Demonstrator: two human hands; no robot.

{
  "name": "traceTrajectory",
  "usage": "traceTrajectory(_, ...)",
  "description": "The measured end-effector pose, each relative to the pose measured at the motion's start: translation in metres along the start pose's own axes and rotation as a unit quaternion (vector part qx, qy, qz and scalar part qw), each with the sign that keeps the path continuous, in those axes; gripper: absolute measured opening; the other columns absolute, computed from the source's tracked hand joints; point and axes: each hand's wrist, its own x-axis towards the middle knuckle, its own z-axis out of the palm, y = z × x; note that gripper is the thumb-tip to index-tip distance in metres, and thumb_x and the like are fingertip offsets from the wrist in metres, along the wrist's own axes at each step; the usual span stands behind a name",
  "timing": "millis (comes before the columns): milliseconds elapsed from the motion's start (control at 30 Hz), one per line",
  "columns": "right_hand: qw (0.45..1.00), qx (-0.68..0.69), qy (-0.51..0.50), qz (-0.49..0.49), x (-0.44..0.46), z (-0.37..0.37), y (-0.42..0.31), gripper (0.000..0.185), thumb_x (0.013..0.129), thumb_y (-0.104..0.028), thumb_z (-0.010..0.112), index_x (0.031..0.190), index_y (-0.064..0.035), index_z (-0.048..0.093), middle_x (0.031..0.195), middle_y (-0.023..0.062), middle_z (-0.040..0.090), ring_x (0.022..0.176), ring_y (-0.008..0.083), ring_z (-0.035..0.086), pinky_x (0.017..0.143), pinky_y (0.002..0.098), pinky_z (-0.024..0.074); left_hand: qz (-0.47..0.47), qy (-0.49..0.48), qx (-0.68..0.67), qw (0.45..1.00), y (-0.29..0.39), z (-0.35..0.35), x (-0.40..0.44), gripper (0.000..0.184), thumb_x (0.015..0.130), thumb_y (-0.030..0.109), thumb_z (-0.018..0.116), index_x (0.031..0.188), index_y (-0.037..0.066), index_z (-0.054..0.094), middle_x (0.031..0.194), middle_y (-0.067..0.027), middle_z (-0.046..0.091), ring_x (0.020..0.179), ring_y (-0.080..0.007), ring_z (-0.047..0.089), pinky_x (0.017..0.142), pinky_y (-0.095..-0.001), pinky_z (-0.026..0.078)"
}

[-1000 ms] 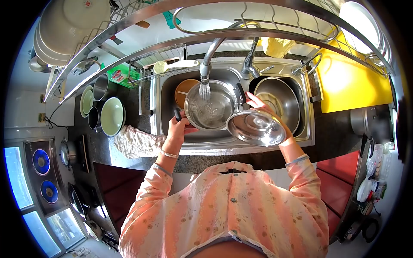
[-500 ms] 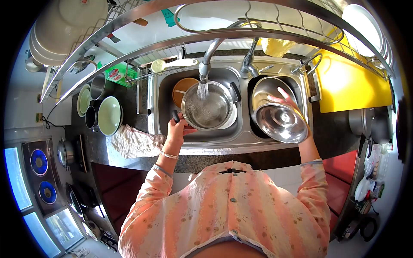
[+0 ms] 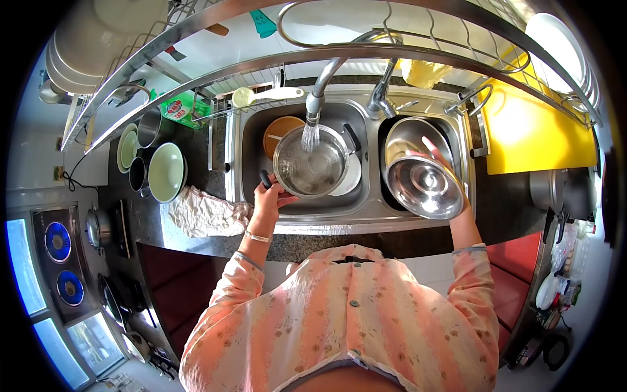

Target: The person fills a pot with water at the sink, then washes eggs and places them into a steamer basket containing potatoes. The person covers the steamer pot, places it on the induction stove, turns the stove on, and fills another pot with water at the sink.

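My left hand (image 3: 270, 197) is closed on the black side handle of a steel pot (image 3: 307, 178) over the left basin. Water runs from the faucet (image 3: 315, 104) into the pot, and clear water shows inside. My right hand (image 3: 439, 154) grips a shiny steel bowl (image 3: 424, 189) over the front of the right basin; its fingertips show above the far rim and the rest is partly hidden. Behind that bowl, a larger steel basin (image 3: 400, 138) sits in the right sink compartment. Partly under the pot are a brown round dish (image 3: 273, 134) and a white dish (image 3: 353, 176).
A crumpled cloth (image 3: 206, 214) lies left of the sink, near a pale green bowl (image 3: 166, 172) and a dark mug (image 3: 138, 175). A metal dish rack (image 3: 405, 51) spans overhead. On the right stands a yellow board (image 3: 532, 140). A pale ladle (image 3: 268, 95) rests behind the left basin.
The pot has shifted slightly left under the stream, its far handle now further from the right basin. The steel bowl in my right hand has moved slightly left. Both grips are unchanged.
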Motion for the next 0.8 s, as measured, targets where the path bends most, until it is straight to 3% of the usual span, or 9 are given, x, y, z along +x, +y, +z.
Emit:
traceTrajectory(33, 1.0, 0.0, 0.0, 0.0, 0.001, -0.003, 0.0, 0.063, 0.096, -0.036, 0.048, 0.145, -0.01, 0.02, 0.123, 0.0114, 0.057, 0.107, 0.0194, 0.06, 0.091, 0.0376, 0.0503, 0.0, 0.0, 0.0, 1.0, -0.001, -0.001, 0.001, 0.036, 0.079, -0.001, 0.046, 0.114, -0.003, 0.057, 0.092, -0.0111, 0.066, 0.071, -0.0213, 0.068, 0.055, -0.0296, 0.06)
traceTrajectory(100, 0.999, 0.025, -0.04, 0.01, 0.001, -0.007, -0.001, 0.07, 0.092, -0.021, 0.056, 0.147, -0.0104, 0.015, 0.131, 0.0145, 0.05, 0.116, 0.0191, 0.053, 0.1, 0.0347, 0.0434, -0.003, 0.001, -0.001, 1.0, -0.002, -0.001, 0.002, 0.037, 0.079, -0.001, 0.045, 0.113, -0.002, 0.057, 0.092, -0.011, 0.066, 0.071, -0.0214, 0.068, 0.055, -0.0296, 0.06)
traceTrajectory(233, 0.999, 0.0, -0.047, -0.001, -0.001, -0.002, -0.003, 0.071, 0.091, -0.019, 0.057, 0.147, -0.0094, 0.014, 0.131, 0.0128, 0.05, 0.116, 0.0185, 0.053, 0.101, 0.0346, 0.0422, -0.001, 0.001, 0.001, 1.0, -0.002, 0.001, 0.0, 0.037, 0.079, 0.0, 0.046, 0.113, -0.003, 0.057, 0.092, -0.0113, 0.066, 0.071, -0.0213, 0.068, 0.055, -0.0296, 0.06)
traceTrajectory(333, 0.993, -0.089, -0.046, -0.07, -0.005, 0.007, -0.008, 0.069, 0.091, -0.026, 0.056, 0.146, -0.0103, 0.017, 0.127, 0.0128, 0.054, 0.11, 0.0197, 0.058, 0.095, 0.0362, 0.0479, -0.003, 0.002, 0.006, 1.0, -0.003, 0.001, 0.0, 0.037, 0.078, 0.001, 0.046, 0.113, -0.003, 0.057, 0.091, -0.0112, 0.066, 0.071, -0.0213, 0.068, 0.056, -0.0298, 0.06)
traceTrajectory(400, 0.994, -0.061, -0.071, -0.053, -0.006, 0.009, -0.013, 0.073, 0.089, -0.015, 0.058, 0.146, -0.0066, 0.013, 0.13, 0.0109, 0.051, 0.117, 0.0165, 0.052, 0.104, 0.0319, 0.039, -0.006, -0.003, -0.002, 1.0, -0.004, 0.002, 0.0, 0.037, 0.077, 0.001, 0.046, 0.113, -0.003, 0.057, 0.091, -0.0108, 0.066, 0.071, -0.0214, 0.068, 0.056, -0.0299, 0.06)
traceTrajectory(633, 0.994, -0.064, -0.07, -0.05, -0.001, 0.009, -0.022, 0.071, 0.09, -0.011, 0.056, 0.146, -0.006, 0.014, 0.131, 0.0105, 0.05, 0.117, 0.0156, 0.051, 0.106, 0.0311, 0.0365, -0.008, -0.003, -0.01, 1.0, -0.004, 0.004, 0.0, 0.038, 0.077, 0.0, 0.045, 0.113, -0.003, 0.056, 0.091, -0.0105, 0.066, 0.071, -0.0218, 0.068, 0.056, -0.0304, 0.06)
traceTrajectory(700, 0.975, -0.173, -0.1, -0.093, 0.003, 0.007, -0.022, 0.074, 0.089, -0.02, 0.059, 0.146, -0.0082, 0.014, 0.135, 0.0135, 0.045, 0.118, 0.0199, 0.051, 0.102, 0.0338, 0.0413, -0.006, -0.009, -0.017, 1.0, -0.006, 0.003, 0.001, 0.038, 0.077, 0.0, 0.045, 0.113, -0.003, 0.056, 0.091, -0.0105, 0.066, 0.071, -0.0219, 0.068, 0.057, -0.0303, 0.06)
traceTrajectory(800, 0.975, -0.178, -0.104, -0.083, 0.002, 0.021, -0.03, 0.074, 0.089, -0.017, 0.059, 0.146, -0.0077, 0.013, 0.135, 0.0132, 0.046, 0.119, 0.0196, 0.05, 0.103, 0.0332, 0.0401, -0.005, -0.012, -0.007, 1.0, -0.004, 0.004, 0.0, 0.039, 0.076, -0.001, 0.044, 0.113, -0.003, 0.056, 0.092, -0.0105, 0.066, 0.071, -0.0218, 0.068, 0.057, -0.0299, 0.06)
